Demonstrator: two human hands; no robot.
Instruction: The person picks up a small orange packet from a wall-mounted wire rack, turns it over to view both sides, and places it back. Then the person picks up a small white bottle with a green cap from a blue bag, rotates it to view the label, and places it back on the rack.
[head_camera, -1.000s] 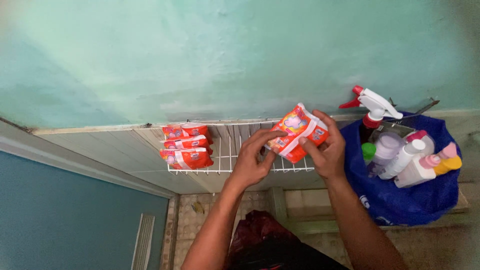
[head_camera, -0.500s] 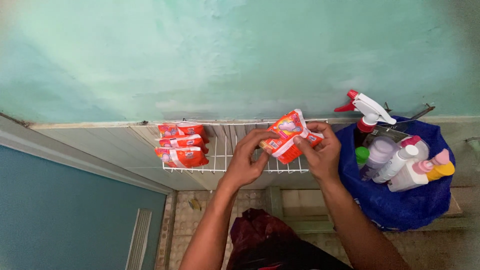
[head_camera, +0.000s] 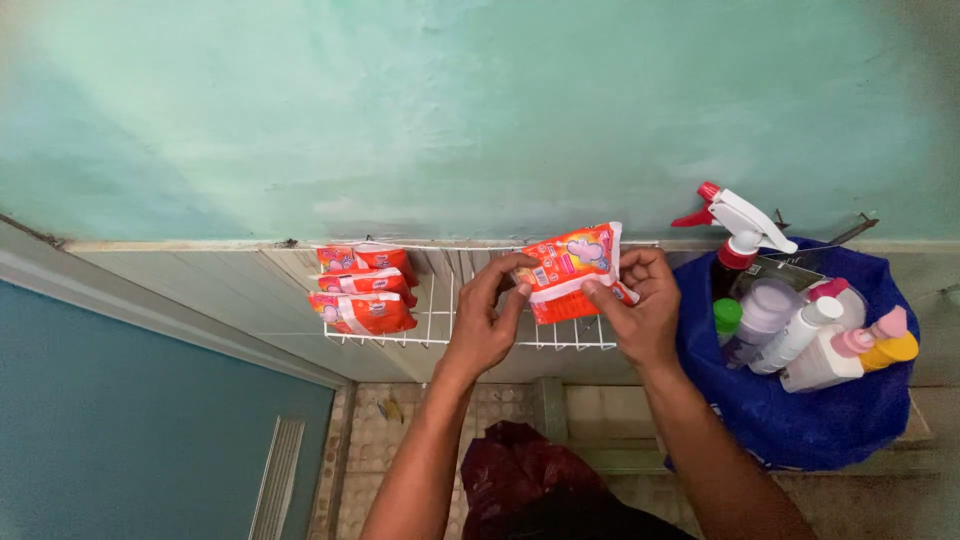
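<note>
I've got both grips pinching one orange plastic packet w/ white band (head_camera: 567, 272): left hand (head_camera: 487, 320) on its left end, right hand (head_camera: 635, 305) on its right, over the white wire shelf (head_camera: 450, 335). Three matching orange packets (head_camera: 362, 288) stacked at shelf's left; blue bag of bottles (head_camera: 800, 400) just right.

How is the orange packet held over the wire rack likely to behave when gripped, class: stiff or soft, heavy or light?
Probably soft: the orange packet bulges and creases between the left hand and right hand. Likely light, since fingertips alone support it. Its glossy wrap may be slightly slippery. It looks flat-sided, like the stacked packets on the wire rack, so unlikely to roll.
</note>
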